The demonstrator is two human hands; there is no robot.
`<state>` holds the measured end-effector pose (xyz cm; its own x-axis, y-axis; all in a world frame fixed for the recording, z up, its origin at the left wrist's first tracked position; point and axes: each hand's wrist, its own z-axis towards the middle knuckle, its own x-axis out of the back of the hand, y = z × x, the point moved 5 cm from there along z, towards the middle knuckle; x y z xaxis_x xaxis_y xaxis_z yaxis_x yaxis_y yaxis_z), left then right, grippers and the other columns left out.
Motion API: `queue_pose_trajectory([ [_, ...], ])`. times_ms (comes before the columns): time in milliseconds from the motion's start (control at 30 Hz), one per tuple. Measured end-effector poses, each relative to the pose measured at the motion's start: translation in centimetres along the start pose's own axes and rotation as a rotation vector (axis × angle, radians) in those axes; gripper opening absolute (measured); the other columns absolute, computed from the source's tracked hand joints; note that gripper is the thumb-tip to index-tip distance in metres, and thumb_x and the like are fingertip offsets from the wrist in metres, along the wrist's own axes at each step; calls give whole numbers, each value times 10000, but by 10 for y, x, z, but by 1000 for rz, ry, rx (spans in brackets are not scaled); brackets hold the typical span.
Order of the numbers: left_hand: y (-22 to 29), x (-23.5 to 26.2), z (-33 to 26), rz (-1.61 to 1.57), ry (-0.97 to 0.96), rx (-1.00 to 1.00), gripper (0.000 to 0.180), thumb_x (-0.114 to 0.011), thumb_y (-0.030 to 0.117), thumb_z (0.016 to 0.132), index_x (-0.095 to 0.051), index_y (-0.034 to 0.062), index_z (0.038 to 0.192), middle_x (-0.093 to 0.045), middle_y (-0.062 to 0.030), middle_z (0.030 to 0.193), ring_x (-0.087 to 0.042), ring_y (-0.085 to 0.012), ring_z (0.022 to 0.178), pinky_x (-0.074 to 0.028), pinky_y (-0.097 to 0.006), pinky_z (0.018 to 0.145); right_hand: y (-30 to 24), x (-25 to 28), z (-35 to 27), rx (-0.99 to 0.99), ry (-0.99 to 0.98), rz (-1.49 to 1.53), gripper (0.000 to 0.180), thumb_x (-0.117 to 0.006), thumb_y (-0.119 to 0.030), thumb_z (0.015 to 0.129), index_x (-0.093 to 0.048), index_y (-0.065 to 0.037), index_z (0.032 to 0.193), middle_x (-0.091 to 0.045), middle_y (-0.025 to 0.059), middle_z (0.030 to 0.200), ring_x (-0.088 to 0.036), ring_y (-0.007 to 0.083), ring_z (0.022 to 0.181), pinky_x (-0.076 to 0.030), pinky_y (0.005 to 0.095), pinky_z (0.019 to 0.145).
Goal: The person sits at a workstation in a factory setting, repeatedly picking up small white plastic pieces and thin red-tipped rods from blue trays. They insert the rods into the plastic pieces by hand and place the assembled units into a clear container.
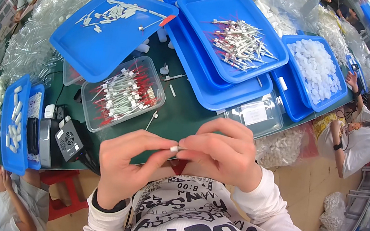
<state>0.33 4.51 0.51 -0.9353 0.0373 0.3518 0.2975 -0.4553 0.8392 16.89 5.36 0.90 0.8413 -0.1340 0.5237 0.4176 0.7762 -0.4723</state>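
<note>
My left hand (127,157) and my right hand (225,151) meet in front of my body, at the table's near edge. Fingertips of both are pinched around one small white plastic piece (174,149), with a thin part of it running into the right fingers. Most of the piece is hidden by the fingers. Just beyond the left hand, a thin stick with a white cap (152,119) lies on the table. Behind it stands a clear plastic box (163,94) full of thin sticks with white caps and red ends.
Blue trays hold small white tubes (109,14), sticks with red threads (238,44), white caps (313,70) and white cylinders (14,126). A black power box (70,139) sits at left on the green table (178,114). Co-workers (359,132) are at right and left.
</note>
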Motion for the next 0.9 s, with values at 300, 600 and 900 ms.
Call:
queue_pose_trajectory([
  [300,-15,4,-3,-79,18,75,127,-729,-34,745,-705,-15,868,-714,-102,806,-674,-171,671,-502,-243,593,17,5,1,-236,-180,182,191,-774,-190,755,-694,-96,901,-649,32,714,-602,209,621,-459,313,545],
  [600,-63,37,18,542,151,128,276,-735,60,760,-663,31,1025,-657,-145,916,-623,-328,922,-486,-403,817,97,19,54,-460,-161,-136,133,-687,-219,840,-711,-88,841,-674,93,732,-651,231,647,-500,316,606],
  [900,-96,41,18,739,37,251,157,-702,9,755,-691,13,912,-661,-139,893,-632,-324,865,-495,-392,768,172,-12,139,-316,-433,-972,309,-682,-298,816,-621,-94,1040,-655,123,1057,-632,334,969,-510,428,806],
])
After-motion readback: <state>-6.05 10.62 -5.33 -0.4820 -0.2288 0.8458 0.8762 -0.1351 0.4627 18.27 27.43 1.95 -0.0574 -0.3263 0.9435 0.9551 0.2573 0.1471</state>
